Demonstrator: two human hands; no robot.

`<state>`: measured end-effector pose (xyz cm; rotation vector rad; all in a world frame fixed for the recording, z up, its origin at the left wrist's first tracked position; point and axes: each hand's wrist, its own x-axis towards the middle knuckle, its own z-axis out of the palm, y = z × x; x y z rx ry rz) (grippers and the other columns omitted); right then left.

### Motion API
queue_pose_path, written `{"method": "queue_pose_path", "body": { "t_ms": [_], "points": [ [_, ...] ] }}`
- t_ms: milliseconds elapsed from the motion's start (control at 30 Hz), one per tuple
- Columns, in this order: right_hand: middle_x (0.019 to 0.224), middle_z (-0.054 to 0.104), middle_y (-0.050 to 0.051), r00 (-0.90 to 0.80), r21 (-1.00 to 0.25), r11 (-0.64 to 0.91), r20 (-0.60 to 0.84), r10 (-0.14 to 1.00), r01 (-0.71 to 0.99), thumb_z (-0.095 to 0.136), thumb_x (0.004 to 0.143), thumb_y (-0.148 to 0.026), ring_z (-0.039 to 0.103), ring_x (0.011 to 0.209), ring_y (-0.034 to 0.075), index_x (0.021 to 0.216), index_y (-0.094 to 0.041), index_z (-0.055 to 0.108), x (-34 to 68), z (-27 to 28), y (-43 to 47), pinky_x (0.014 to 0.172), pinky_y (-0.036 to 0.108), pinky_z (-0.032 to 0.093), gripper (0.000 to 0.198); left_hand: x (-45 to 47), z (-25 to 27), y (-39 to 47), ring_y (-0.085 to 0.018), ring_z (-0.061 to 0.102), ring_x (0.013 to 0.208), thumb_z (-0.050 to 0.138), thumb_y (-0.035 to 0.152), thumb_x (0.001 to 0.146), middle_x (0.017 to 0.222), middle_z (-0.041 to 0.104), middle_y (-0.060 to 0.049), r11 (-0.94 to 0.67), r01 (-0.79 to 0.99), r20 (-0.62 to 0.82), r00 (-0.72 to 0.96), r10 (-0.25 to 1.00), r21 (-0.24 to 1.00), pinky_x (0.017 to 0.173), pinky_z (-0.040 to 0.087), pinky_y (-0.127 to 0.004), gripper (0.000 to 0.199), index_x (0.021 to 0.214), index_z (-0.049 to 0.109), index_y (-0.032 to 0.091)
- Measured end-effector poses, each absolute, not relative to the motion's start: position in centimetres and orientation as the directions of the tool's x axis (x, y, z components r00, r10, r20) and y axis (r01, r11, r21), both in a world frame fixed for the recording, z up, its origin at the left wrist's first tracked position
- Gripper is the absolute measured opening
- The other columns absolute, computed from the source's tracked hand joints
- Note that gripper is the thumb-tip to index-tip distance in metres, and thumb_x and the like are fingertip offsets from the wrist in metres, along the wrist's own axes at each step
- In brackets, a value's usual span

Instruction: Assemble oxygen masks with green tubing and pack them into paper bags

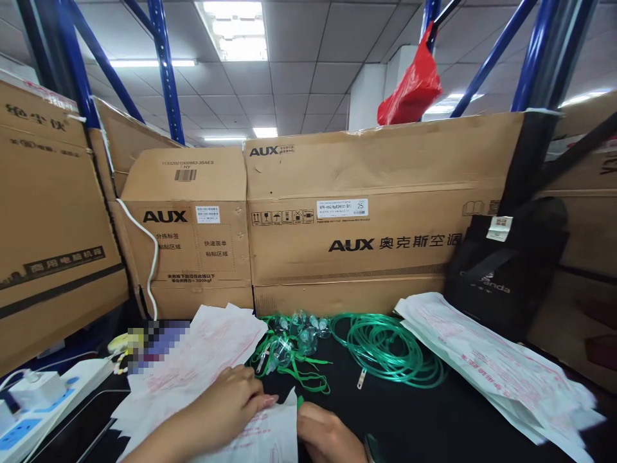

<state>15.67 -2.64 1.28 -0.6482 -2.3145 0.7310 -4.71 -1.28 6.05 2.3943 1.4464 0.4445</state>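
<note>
My left hand [236,402] lies over a white pouch with red print [272,434], its thumb and fingers closed on the upper edge. Beside the pouch's right edge, my right hand [330,432] has curled fingers, partly hidden behind the pouch. A bit of green shows above those fingers; what it belongs to is hidden. More white printed pouches [207,341] lie under and beyond my left hand. Past both hands sits a heap of clear greenish plastic parts [296,337] with green straps [308,379]. To its right lies coiled green tubing [385,347], with a small metal strip [361,379] near it.
A stack of printed white pouches [501,366] occupies the right side. At the left are a power strip [29,424] and a dark flat device [91,421]. Cardboard panels [380,257] wall off the back; a black bag [501,276] hangs at right.
</note>
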Motion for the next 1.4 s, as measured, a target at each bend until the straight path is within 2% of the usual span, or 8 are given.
{"method": "queue_pose_path", "body": {
  "t_ms": [133, 233, 367, 633, 833, 933, 1067, 1400],
  "points": [
    [0.091, 0.061, 0.008, -0.631, -0.687, 0.693, 0.441, 0.638, 0.221, 0.030, 0.086, -0.023, 0.056, 0.082, 0.015, 0.099, -0.022, 0.062, 15.6, 1.7, -2.9, 0.073, 0.022, 0.044, 0.034, -5.3, 5.9, 0.0, -0.010, 0.040, 0.056, 0.046, 0.042, 0.075, 0.057, 0.042, 0.006, -0.274, 0.635, -0.149, 0.530, 0.835, 0.723, 0.052, 0.030, -0.019, 0.027, 0.066, 0.056, 0.018],
    [0.085, 0.063, 0.006, -0.427, -0.832, 0.525, 0.414, 0.804, 0.181, 0.041, 0.083, -0.031, 0.057, 0.080, 0.016, 0.088, -0.020, 0.063, 15.0, 1.6, -2.8, 0.070, 0.023, 0.045, 0.026, -5.0, 5.0, 0.2, -0.009, 0.031, 0.053, 0.045, 0.037, 0.074, 0.055, 0.032, 0.008, -0.225, 0.610, -0.131, 0.483, 0.866, 0.760, 0.047, 0.025, -0.018, 0.022, 0.065, 0.047, 0.018],
    [0.074, 0.064, 0.003, -0.275, -0.979, 0.204, 0.196, 0.941, -0.001, 0.055, 0.073, -0.043, 0.059, 0.066, 0.016, 0.081, -0.016, 0.060, 14.1, 1.6, -2.4, 0.059, 0.024, 0.047, 0.029, -2.7, 3.7, -0.1, -0.010, 0.033, 0.058, 0.040, 0.029, 0.075, 0.058, 0.035, 0.007, -0.215, 0.601, -0.049, 0.391, 0.919, 0.770, 0.051, 0.026, -0.019, 0.017, 0.062, 0.040, 0.019],
    [0.109, 0.052, 0.006, -0.517, -0.944, 0.307, 0.204, 0.831, 0.122, 0.045, 0.085, -0.028, 0.054, 0.090, 0.017, 0.107, -0.018, 0.050, 15.2, 2.2, -1.6, 0.076, 0.036, 0.046, 0.025, 0.0, 2.0, 1.4, -0.012, 0.036, 0.055, 0.041, 0.026, 0.073, 0.052, 0.036, 0.006, -0.172, 0.625, 0.007, 0.257, 0.966, 0.761, 0.051, 0.025, -0.021, 0.020, 0.055, 0.033, 0.021],
    [0.112, 0.052, 0.007, -0.543, -0.906, 0.386, 0.239, 0.805, 0.174, 0.053, 0.079, -0.031, 0.050, 0.100, 0.020, 0.103, -0.020, 0.059, 18.2, 2.4, -0.2, 0.087, 0.037, 0.039, 0.027, -2.1, 0.3, 2.0, -0.013, 0.037, 0.056, 0.036, 0.034, 0.075, 0.054, 0.036, 0.006, -0.159, 0.599, 0.040, 0.207, 0.978, 0.785, 0.053, 0.029, -0.022, 0.021, 0.059, 0.030, 0.022],
    [0.112, 0.053, 0.005, -0.458, -0.811, 0.434, 0.237, 0.857, 0.393, 0.057, 0.074, -0.036, 0.045, 0.105, 0.021, 0.104, -0.027, 0.060, 20.3, 3.2, 0.4, 0.093, 0.035, 0.032, 0.032, -3.2, -0.9, 1.8, -0.013, 0.036, 0.055, 0.037, 0.047, 0.074, 0.054, 0.032, 0.007, -0.145, 0.531, 0.061, 0.173, 0.983, 0.835, 0.053, 0.030, -0.021, 0.029, 0.059, 0.032, 0.022],
    [0.101, 0.060, 0.004, -0.327, -0.694, 0.335, 0.150, 0.933, 0.637, 0.063, 0.065, -0.046, 0.046, 0.097, 0.023, 0.116, -0.031, 0.051, 21.6, 3.4, 0.6, 0.090, 0.036, 0.030, 0.054, -3.3, -1.3, 1.4, -0.013, 0.035, 0.056, 0.036, 0.054, 0.073, 0.054, 0.033, 0.007, -0.159, 0.515, 0.079, 0.175, 0.981, 0.842, 0.054, 0.029, -0.022, 0.035, 0.060, 0.034, 0.022],
    [0.090, 0.058, 0.003, -0.368, -0.629, 0.422, 0.223, 0.903, 0.654, 0.063, 0.069, -0.036, 0.046, 0.091, 0.020, 0.107, -0.033, 0.058, 20.6, 2.0, 0.7, 0.083, 0.032, 0.032, 0.038, -2.1, 0.5, 0.0, -0.012, 0.030, 0.056, 0.036, 0.053, 0.076, 0.056, 0.031, 0.007, -0.195, 0.434, 0.074, 0.280, 0.957, 0.879, 0.053, 0.025, -0.022, 0.034, 0.062, 0.034, 0.021]
  ]
}}
